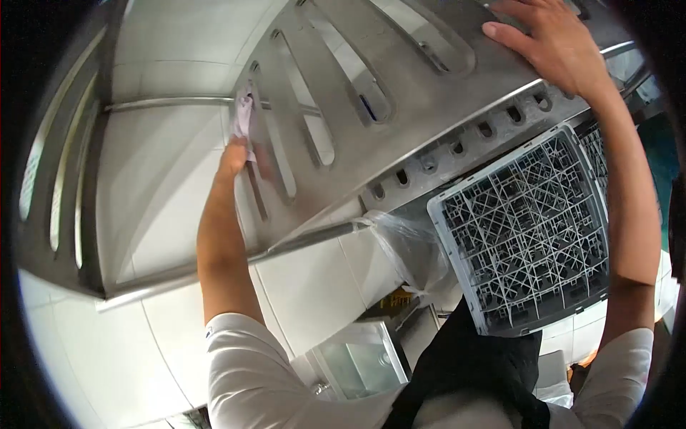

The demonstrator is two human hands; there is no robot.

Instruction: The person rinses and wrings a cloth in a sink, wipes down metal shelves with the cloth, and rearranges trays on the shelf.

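My left hand (234, 156) is closed around a pale pinkish cloth (244, 116). The cloth is against the end of a slotted stainless steel shelf (423, 107), near its narrow slots. On the same shelf, at the upper right, my right hand (556, 46) lies with its thumb and fingers apart; some fingertips run out of the picture at the top. Nothing shows in that hand.
Below the shelf's front edge runs a metal rail with several holes (457, 147). A grey dish rack (525, 229) stands beneath my right arm. Clear plastic (407, 247) hangs beside it. Another slotted shelf (68, 164) is at left, and a sink (361, 361) lies lower down.
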